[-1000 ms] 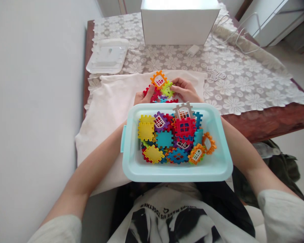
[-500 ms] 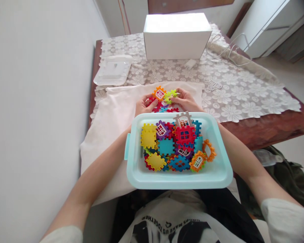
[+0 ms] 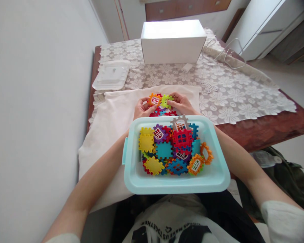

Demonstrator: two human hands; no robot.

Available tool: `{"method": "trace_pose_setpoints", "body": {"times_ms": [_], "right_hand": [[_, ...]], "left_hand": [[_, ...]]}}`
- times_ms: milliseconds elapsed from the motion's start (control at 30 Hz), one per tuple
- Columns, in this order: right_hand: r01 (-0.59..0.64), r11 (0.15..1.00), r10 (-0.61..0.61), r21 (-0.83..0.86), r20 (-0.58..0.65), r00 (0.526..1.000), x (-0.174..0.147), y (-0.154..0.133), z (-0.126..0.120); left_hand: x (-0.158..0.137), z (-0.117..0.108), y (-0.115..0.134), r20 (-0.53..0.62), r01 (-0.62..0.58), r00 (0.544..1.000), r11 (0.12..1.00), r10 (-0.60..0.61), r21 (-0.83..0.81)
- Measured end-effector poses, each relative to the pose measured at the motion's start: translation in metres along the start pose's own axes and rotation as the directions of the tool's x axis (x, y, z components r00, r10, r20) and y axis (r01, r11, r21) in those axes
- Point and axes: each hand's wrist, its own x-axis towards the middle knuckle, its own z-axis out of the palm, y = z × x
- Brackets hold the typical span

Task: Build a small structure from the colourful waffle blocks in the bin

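Observation:
Between finger and thumb, my left hand grips an orange interlocking tile with a white window insert. My right hand pinches a lime-green interlocking tile, whose edge meets or overlaps the orange one; whether they are joined I cannot tell. Just below both hands lie red, purple and blue tiles, partly hidden by the fingers and the tub rim. Nearer to me, a light-blue plastic tub holds a heap of toothed tiles, among them yellow, red, blue and orange ones.
A white box stands at the back of the lace-covered table. At the left lies a white lid. Loose white window inserts and a small white adapter sit farther right. A pale cloth spreads under my hands.
The camera view has shifted slightly, so the scene sits a little lower and left. The orange and green tiles have turned slightly in my hands and remain side by side.

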Motion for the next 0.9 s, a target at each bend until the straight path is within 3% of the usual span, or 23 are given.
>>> {"method": "trace_pose_setpoints", "body": {"times_ms": [467, 900], "right_hand": [[0.030, 0.996, -0.026, -0.079, 0.050, 0.998, -0.004, -0.005, 0.004], [0.051, 0.991, -0.041, -0.126, 0.081, 0.996, -0.006, -0.008, 0.007]], "left_hand": [[-0.006, -0.002, 0.002, -0.067, -0.026, 0.997, 0.997, 0.031, 0.073], [-0.011, 0.004, 0.010, -0.042, -0.023, 0.999, 0.999, 0.024, 0.035]]}}
